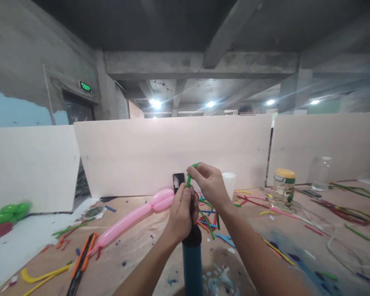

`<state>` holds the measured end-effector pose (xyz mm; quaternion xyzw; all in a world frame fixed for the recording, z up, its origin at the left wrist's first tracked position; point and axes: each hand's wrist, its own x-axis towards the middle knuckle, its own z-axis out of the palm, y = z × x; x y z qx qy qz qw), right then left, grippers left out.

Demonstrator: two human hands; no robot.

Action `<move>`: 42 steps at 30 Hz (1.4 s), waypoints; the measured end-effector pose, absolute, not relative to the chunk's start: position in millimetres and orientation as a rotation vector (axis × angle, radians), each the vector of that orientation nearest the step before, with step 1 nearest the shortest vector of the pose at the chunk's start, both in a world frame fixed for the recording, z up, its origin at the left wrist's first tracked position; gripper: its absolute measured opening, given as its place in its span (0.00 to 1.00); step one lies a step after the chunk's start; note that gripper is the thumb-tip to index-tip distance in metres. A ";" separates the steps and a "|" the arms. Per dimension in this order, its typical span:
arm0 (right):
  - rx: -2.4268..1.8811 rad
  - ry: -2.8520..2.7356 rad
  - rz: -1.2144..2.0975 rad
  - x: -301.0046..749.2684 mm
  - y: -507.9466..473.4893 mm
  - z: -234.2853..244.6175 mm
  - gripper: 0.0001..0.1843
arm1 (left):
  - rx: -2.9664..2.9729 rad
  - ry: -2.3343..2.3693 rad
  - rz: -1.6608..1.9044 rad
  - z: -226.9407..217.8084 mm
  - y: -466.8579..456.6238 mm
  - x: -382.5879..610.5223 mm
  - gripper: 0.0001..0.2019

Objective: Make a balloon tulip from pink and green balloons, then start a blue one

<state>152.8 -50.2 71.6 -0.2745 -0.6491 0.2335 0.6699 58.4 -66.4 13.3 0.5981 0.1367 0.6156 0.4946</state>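
A limp green modelling balloon runs up out of my left hand and bends over at the top. My left hand is closed around the balloon's lower end and the dark top of a hand pump. Below it stands the pump's blue barrel, upright. My right hand pinches the upper part of the balloon between thumb and fingers. Just left of my hands, a pink inflated balloon with a twisted looped end lies on the table. My fingers hide the nozzle.
Uninflated balloons and scraps litter the table. An orange-and-black utility knife lies front left, near green inflated balloons. Behind stand a phone, white cup, yellow-lidded jar, clear bottle and white partition.
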 end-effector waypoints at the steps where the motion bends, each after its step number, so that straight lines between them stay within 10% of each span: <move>1: -0.630 -1.483 0.559 151.9 -48.1 71.3 0.15 | 1.435 0.324 1.486 13.5 -63.9 57.9 0.15; 18: -0.903 -1.017 1.948 120.6 -104.4 -24.8 0.30 | 0.709 0.565 1.485 24.0 7.4 24.0 0.11; 42: -1.121 -0.944 1.914 85.6 -162.7 -26.1 0.25 | 0.501 0.606 1.495 49.6 22.4 -24.9 0.12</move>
